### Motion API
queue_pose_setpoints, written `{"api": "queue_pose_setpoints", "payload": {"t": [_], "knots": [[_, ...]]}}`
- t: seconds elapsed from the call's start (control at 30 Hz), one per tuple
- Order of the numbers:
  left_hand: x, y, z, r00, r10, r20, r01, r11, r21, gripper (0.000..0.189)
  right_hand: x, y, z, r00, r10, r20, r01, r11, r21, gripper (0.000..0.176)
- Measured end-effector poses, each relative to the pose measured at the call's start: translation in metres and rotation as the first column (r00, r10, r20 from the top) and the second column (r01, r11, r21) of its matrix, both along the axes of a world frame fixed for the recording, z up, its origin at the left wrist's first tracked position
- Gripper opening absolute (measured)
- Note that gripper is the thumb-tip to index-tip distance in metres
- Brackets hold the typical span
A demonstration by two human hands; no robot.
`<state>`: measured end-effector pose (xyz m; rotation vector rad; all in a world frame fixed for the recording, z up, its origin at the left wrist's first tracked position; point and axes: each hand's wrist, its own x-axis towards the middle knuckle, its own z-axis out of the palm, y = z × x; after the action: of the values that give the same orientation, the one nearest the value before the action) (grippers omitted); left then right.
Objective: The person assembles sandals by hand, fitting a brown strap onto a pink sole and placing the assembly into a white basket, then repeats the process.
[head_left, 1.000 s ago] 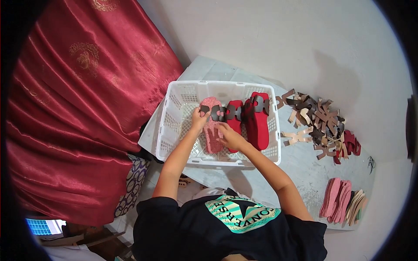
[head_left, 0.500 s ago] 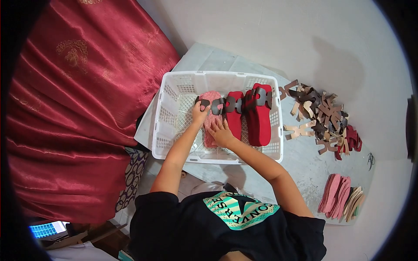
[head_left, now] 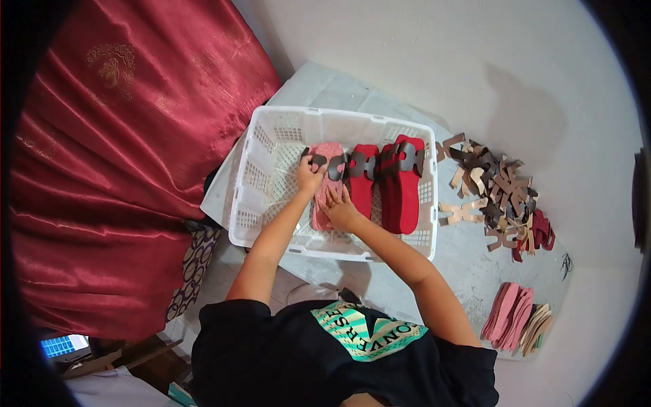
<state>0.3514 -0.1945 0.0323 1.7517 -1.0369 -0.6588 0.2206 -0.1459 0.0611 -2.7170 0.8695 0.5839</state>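
Touching a speckled, round-ended pink sandal (head_left: 327,184), right fingers (head_left: 332,201) spread.

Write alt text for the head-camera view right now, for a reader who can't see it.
A person's left hand holds the dark strap of a pink sandal in a white basket while their right hand rests on the sandal. Red sandals sit alongside; strap pieces and pink soles lie on the table to the right.
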Motion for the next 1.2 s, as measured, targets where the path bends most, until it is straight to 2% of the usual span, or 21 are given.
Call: {"api": "queue_pose_setpoints", "payload": {"t": [0.03, 0.1, 0.13, 0.3, 0.4, 0.43, 0.5, 0.57, 0.63, 0.7, 0.77, 0.8, 0.87, 0.9, 0.97, 1.0, 1.03, 1.07, 1.1, 1.17, 1.2], "knots": [[0.005, -0.005, -0.012, 1.000, 0.002, 0.001, -0.002, 1.000, -0.009, 0.029, 0.000, -0.001, -0.001, 1.000, 0.002, 0.001, -0.002, 1.000, -0.009, 0.074], [0.012, -0.009, -0.023, 0.977, -0.093, -0.190, 0.111, 0.990, 0.083, 0.027, -0.003, -0.002, -0.004, 0.999, 0.005, 0.035, -0.006, 1.000, 0.021, 0.075], [0.011, -0.008, -0.024, 0.953, -0.101, -0.286, 0.113, 0.993, 0.026, 0.023, -0.003, -0.002, -0.006, 0.999, 0.009, 0.032, -0.009, 1.000, 0.017, 0.075], [0.011, -0.009, -0.015, 0.953, -0.147, -0.264, 0.149, 0.989, -0.012, 0.019, -0.004, -0.004, 0.000, 0.998, 0.049, 0.036, -0.048, 0.999, -0.022, 0.072], [0.012, -0.003, 0.009, 0.980, -0.198, -0.038, 0.200, 0.977, 0.070, 0.020, -0.006, -0.009, 0.005, 0.999, 0.028, 0.027, -0.027, 1.000, -0.011, 0.068], [0.012, -0.006, 0.008, 0.980, -0.197, -0.035, 0.199, 0.978, 0.060, 0.020, -0.006, -0.013, 0.004, 1.000, -0.001, 0.028, 0.000, 1.000, 0.023, 0.067], [0.013, -0.007, 0.003, 0.975, -0.205, 0.085, 0.199, 0.977, 0.071, 0.021, -0.009, -0.015, 0.007, 0.999, 0.005, 0.040, -0.003, 0.999, -0.032, 0.060], [0.019, -0.008, -0.008, 0.975, -0.215, 0.064, 0.213, 0.977, 0.029, 0.023, -0.013, -0.018, 0.015, 0.999, -0.016, 0.042, 0.015, 1.000, 0.024, 0.053], [0.026, -0.010, -0.007, 0.969, -0.244, -0.029, 0.246, 0.967, 0.061, 0.025, -0.016, -0.024, 0.013, 0.998, 0.013, 0.055, -0.013, 1.000, -0.006, 0.049], [0.026, -0.010, -0.010, 0.974, -0.227, -0.010, 0.227, 0.971, 0.075, 0.028, -0.018, -0.024, 0.010, 0.997, 0.043, 0.062, -0.041, 0.999, -0.021, 0.046], [0.020, -0.010, -0.016, 0.998, -0.059, -0.028, 0.057, 0.996, -0.065, 0.030, -0.017, -0.026, 0.009, 0.996, 0.088, 0.033, -0.085, 0.994, -0.063, 0.045], [0.020, -0.009, -0.016, 0.998, -0.059, -0.029, 0.057, 0.996, -0.062, 0.030, -0.017, -0.025, 0.008, 0.996, 0.087, 0.032, -0.085, 0.995, -0.060, 0.045], [0.020, -0.011, -0.014, 0.977, -0.144, -0.160, 0.141, 0.990, -0.028, 0.032, -0.017, -0.030, 0.008, 0.995, 0.089, 0.048, -0.087, 0.995, -0.051, 0.043], [0.021, -0.013, -0.015, 0.976, -0.147, -0.160, 0.145, 0.989, -0.027, 0.032, -0.017, -0.031, 0.010, 0.995, 0.086, 0.048, -0.083, 0.995, -0.050, 0.043], [0.026, -0.015, -0.016, 0.980, -0.155, -0.120, 0.176, 0.968, 0.180, 0.032, -0.018, -0.033, 0.015, 0.996, 0.081, 0.045, -0.083, 0.996, 0.039, 0.044], [0.026, -0.012, -0.012, 0.980, -0.157, -0.123, 0.179, 0.967, 0.184, 0.032, -0.018, -0.033, 0.014, 0.996, 0.078, 0.043, -0.080, 0.996, 0.043, 0.044], [0.026, -0.008, -0.003, 0.972, -0.193, 0.137, 0.176, 0.976, 0.128, 0.034, -0.018, -0.034, 0.013, 0.995, 0.090, 0.040, -0.091, 0.996, 0.026, 0.044], [0.026, -0.005, 0.006, 0.899, -0.201, 0.389, 0.189, 0.979, 0.071, 0.038, -0.019, -0.035, 0.012, 0.994, 0.101, 0.037, -0.102, 0.995, 0.009, 0.045], [0.027, -0.003, 0.015, 0.900, -0.206, 0.384, 0.193, 0.978, 0.073, 0.038, -0.019, -0.036, 0.013, 0.995, 0.097, 0.033, -0.097, 0.995, 0.012, 0.045], [0.028, -0.002, 0.031, 0.793, -0.361, 0.491, 0.209, 0.918, 0.339, 0.047, -0.021, -0.040, 0.015, 0.987, 0.157, 0.041, -0.158, 0.987, 0.020, 0.047], [0.030, 0.000, 0.035, 0.720, -0.378, 0.582, 0.196, 0.915, 0.353, 0.054, -0.022, -0.042, 0.014, 0.985, 0.170, 0.038, -0.171, 0.985, 0.018, 0.047]]}}
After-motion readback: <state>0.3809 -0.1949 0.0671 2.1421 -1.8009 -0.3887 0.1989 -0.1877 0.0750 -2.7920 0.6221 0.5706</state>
